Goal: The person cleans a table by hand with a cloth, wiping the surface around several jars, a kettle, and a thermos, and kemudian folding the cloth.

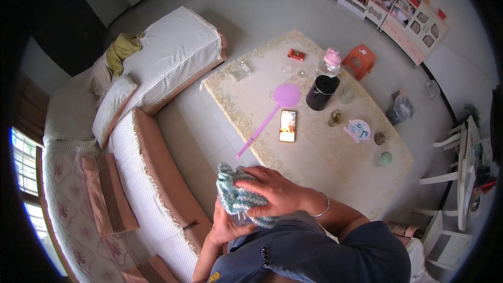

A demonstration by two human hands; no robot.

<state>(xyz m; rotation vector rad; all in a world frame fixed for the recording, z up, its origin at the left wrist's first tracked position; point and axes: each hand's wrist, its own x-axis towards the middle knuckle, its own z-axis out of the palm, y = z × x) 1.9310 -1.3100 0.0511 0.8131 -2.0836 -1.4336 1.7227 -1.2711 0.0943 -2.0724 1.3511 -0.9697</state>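
Close to my body, my left hand (226,224) grips a clear glass vessel (240,219), most of it hidden by cloth and fingers. My right hand (275,192) presses a teal and white knitted cloth (232,188) over the vessel's top and side. Both hands are just off the near-left edge of the table (314,165). A purple fly swatter (287,95) lies beyond them, its handle tip over the table edge. Beside it rests a phone (288,125) with a lit screen.
On the table stand a black kettle (321,93), a pink-lidded glass jug (330,63), several glasses (336,117), a pink round item (358,130), a glass ashtray (240,71) and a red packet (296,54). A sofa (173,192) runs along the left; an orange stool (360,61) stands behind.
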